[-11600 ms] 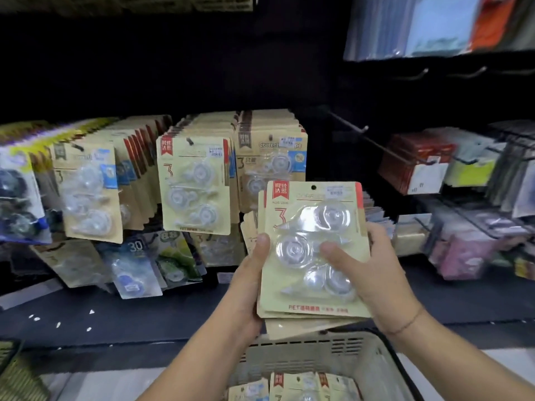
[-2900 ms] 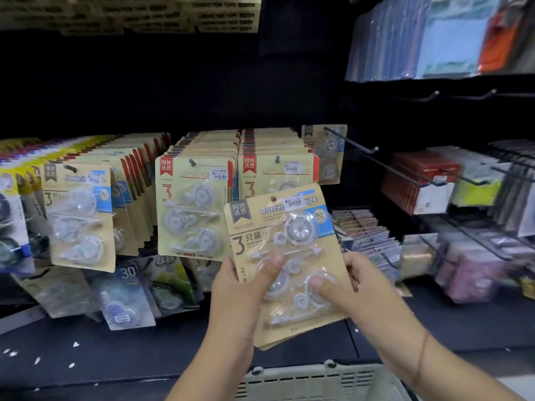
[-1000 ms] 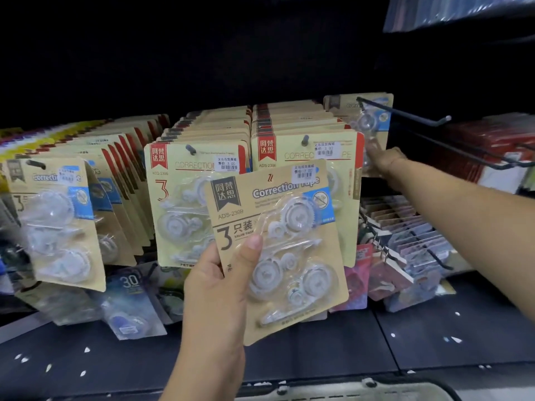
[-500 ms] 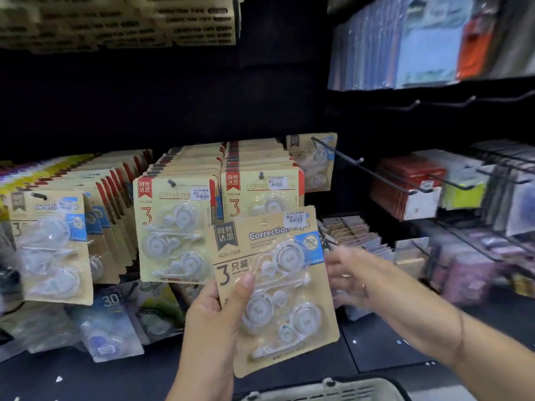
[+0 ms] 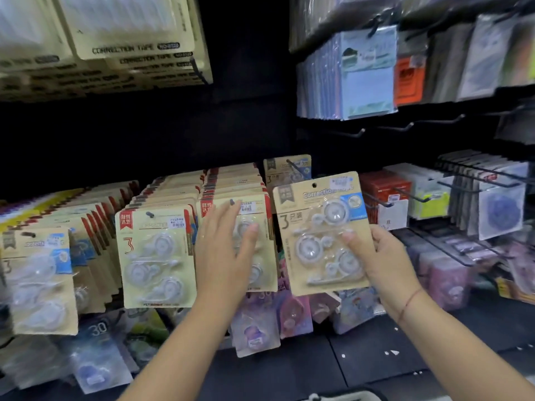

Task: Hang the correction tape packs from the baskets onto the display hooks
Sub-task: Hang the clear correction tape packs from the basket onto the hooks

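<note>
My right hand [image 5: 385,264] grips a kraft-card correction tape pack [image 5: 321,233] with a blue corner label, thumb on its clear blister, held upright in front of the display. Behind its top edge a black display hook [image 5: 296,170] sticks out with one matching pack [image 5: 285,169] hanging on it. My left hand [image 5: 224,250] is spread, fingers straight, resting against the front pack of the red-labelled row [image 5: 249,209]. Another full row of red-labelled packs [image 5: 156,256] hangs to the left.
More kraft packs [image 5: 37,279] hang at far left. Other tape packs [image 5: 254,331] hang on the lower row. Bare black hooks [image 5: 405,127] and red boxes [image 5: 385,186] are to the right. A white basket rim [image 5: 341,397] shows at the bottom edge.
The pack passed from my left hand to my right hand and moved right and up toward the hook. My left hand let go and now lies flat on the red-labelled row.
</note>
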The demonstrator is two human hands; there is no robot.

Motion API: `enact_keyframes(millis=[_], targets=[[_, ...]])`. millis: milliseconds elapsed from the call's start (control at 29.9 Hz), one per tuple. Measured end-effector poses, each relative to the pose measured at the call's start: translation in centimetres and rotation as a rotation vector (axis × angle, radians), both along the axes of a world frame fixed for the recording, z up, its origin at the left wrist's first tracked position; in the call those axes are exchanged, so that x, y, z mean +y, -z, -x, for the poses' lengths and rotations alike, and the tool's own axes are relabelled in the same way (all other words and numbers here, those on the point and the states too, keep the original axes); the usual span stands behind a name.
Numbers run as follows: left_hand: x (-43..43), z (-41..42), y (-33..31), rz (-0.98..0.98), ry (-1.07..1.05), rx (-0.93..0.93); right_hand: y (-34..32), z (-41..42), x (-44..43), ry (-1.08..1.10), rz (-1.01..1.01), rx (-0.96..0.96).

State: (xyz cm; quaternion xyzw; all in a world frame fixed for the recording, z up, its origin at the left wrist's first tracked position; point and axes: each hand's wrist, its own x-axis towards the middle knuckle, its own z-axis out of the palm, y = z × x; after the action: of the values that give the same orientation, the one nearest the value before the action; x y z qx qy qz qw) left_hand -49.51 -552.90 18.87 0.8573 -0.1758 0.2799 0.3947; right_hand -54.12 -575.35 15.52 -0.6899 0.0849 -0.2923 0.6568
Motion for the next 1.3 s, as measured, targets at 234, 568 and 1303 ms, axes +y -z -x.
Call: enact_keyframes(millis=[234,568,1303], targets=[[-0.6,-5.3,-1.0,-0.556,-0.1,-0.055,1.2,-2.0,-1.0,0.063,-0.017,0.032],[-1.5,-6.3,0.3,-0.468,-0.124,-0.13,1.3,-2.9,-0.8,0.147,-0.044,-0.03],[-1.8,-6.2,0.8,-0.406,-0.131,-0.186,0.9,-2.2,-1.0,0.063,-0.213,0.003]])
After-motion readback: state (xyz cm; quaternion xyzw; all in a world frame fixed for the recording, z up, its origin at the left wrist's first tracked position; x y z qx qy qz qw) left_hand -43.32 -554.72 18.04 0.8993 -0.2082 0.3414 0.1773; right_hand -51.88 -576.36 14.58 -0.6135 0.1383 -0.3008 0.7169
